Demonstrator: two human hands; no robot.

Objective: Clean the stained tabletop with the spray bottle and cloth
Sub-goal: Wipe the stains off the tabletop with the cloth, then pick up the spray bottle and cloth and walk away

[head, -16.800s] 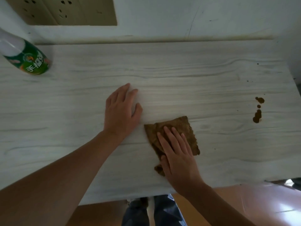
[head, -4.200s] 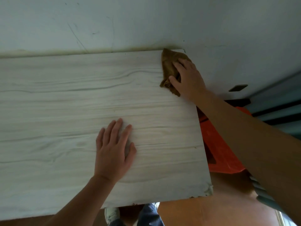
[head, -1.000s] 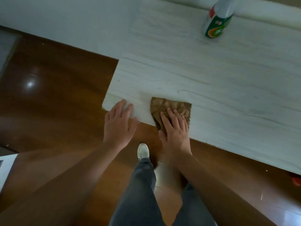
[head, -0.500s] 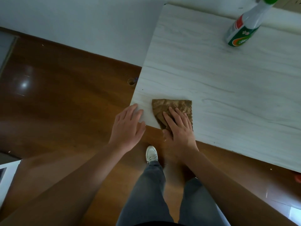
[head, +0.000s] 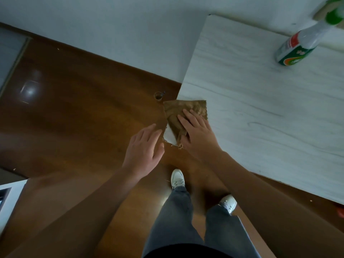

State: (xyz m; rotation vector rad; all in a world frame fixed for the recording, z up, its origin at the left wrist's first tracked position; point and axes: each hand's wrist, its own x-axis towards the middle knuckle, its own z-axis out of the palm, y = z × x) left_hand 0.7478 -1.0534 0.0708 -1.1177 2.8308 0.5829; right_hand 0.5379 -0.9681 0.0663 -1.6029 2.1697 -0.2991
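The brown cloth lay on the near left corner of the pale wood-grain tabletop, its far left part overhanging the table's left edge and a frayed end hanging past the near edge. The right hand pressed down on it, palm flat and fingers straight, gripping nothing, with the wrist crossing the near edge. The left hand was off the table, hovering over the dark wooden floor just beside the corner, fingers spread and relaxed and holding nothing; whether its fingertips touched the corner could not be told. A broad stretch of tabletop ran from the cloth to the spray bottle, which stood near the far edge by the white wall, well apart from both hands. A small round object sat on the floor near the table's left edge, beyond the cloth. The person's white shoes, left and right, stood on the floor just short of the near edge.
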